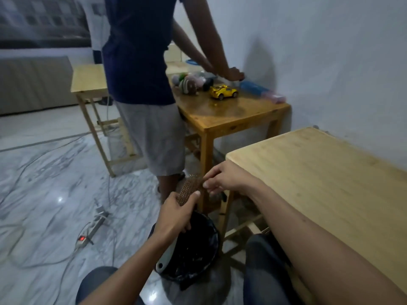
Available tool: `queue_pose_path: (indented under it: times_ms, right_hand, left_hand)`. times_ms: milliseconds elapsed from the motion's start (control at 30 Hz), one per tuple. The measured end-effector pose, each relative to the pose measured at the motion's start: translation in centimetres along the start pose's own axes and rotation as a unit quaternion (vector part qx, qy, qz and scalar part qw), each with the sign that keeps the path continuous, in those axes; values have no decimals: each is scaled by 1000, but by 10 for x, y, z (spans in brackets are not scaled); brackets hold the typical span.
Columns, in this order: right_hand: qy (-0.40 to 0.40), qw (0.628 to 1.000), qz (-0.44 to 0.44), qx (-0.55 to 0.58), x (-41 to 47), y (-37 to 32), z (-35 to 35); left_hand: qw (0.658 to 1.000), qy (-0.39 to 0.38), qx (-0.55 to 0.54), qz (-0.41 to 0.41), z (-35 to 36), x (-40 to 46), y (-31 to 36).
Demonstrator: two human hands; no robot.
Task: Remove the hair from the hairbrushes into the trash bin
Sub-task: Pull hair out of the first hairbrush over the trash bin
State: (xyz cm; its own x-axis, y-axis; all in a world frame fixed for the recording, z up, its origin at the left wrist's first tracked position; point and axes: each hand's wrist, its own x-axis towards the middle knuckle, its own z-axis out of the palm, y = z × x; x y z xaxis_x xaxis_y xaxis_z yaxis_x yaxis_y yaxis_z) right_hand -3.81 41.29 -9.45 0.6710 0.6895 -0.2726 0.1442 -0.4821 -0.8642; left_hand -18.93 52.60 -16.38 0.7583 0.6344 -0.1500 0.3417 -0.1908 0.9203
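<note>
My left hand (pixel 176 213) grips a hairbrush (pixel 189 187) by its neck, above a black-lined trash bin (pixel 211 258) that stands on the floor between my knees. The brush head has rows of brown bristles and points up and away from me; its pale handle (pixel 166 258) sticks out below my wrist. My right hand (pixel 224 178) reaches to the top of the brush head, and its fingertips pinch at the bristles there. Any hair between the fingers is too small to make out.
A light wooden table (pixel 330 172) stands at my right. A person in a dark shirt (pixel 141 62) stands ahead at a darker table (pixel 231 113) with a yellow toy car (pixel 223 92) and soft toys. A power strip (pixel 92 227) and cables lie on the marble floor at left.
</note>
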Motion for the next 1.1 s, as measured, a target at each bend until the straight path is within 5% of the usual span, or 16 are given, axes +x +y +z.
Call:
queue_pose_path:
  times_ms: [367,833,1000,1100]
  right_hand:
    - [-47,987,73,138,45,60,74]
    - [208,896,236,315,93,122,98]
    - [81,888,232,388,91,132,96]
    - [14,918,219,330,89,141,97]
  left_hand:
    - [986,108,101,-82,-26,-14,-81]
    - [971,83,199,-101,5,4,-88]
    - [967,64,221,-106,8,26,-90]
    - [972,55,200,-109,15,35,-94]
